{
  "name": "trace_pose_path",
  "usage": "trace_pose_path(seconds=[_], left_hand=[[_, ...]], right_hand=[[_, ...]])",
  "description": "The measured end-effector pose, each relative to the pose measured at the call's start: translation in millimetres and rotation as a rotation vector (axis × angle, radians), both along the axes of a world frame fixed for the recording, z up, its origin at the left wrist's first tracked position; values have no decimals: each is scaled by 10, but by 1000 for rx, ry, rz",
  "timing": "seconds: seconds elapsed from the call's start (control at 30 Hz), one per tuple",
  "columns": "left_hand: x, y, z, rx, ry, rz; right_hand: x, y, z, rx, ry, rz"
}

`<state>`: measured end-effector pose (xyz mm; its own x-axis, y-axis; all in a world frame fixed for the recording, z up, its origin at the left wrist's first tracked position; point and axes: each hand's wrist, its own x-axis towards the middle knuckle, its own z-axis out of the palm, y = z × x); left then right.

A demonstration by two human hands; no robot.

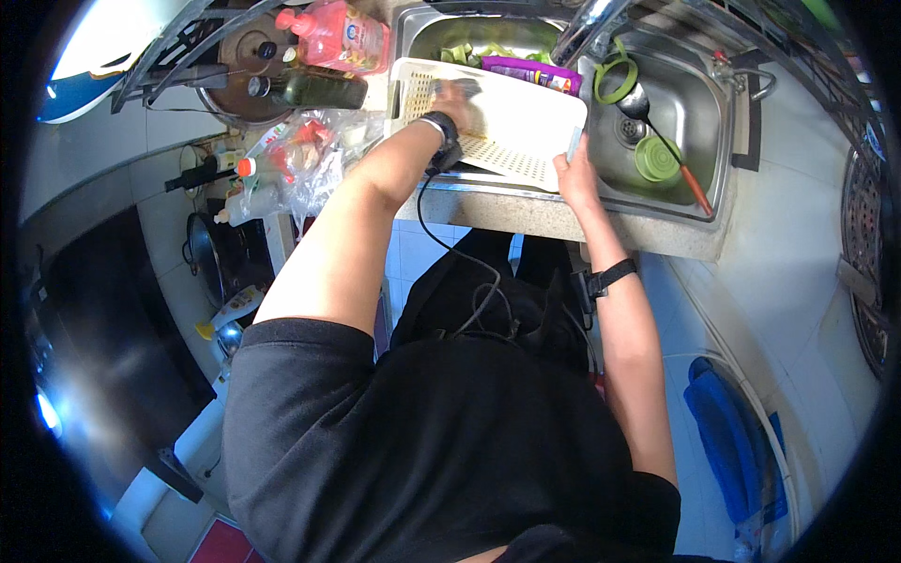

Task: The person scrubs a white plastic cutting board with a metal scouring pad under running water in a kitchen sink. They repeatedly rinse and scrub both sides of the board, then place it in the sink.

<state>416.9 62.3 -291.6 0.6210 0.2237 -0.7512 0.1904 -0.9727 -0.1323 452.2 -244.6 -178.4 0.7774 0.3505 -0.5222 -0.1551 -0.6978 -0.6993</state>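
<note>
A cream plastic basket (527,122) with perforated sides is tilted over the front edge of the left sink bowl (432,33). My right hand (576,176) grips its right end, thumb on the rim. Inside the basket, toward its left end, is my left hand (452,105). Motion smears its fingers, and I cannot tell whether they hold anything; a greyish smudge shows beside them. Behind the basket, a purple package (533,71) and green vegetable pieces (460,54) lie in the left bowl.
In the right sink bowl (690,84) are a ladle (664,136), a green ring-shaped item (615,83) and a green round strainer (657,159). Left of the sink stand a pink pump bottle (343,38), a dark bottle (319,89) and clear plastic bags (324,155). A faucet (587,33) overhangs the sink.
</note>
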Motion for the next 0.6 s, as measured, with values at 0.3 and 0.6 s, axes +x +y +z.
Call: trace_pose_path(seconds=[0.3, 0.6], left_hand=[[525, -1473, 236, -358, 1, -185], [256, -230, 336, 19, 76, 153]], right_hand=[[-39, 3, -58, 124, -65, -17], [-11, -20, -53, 77, -36, 15]])
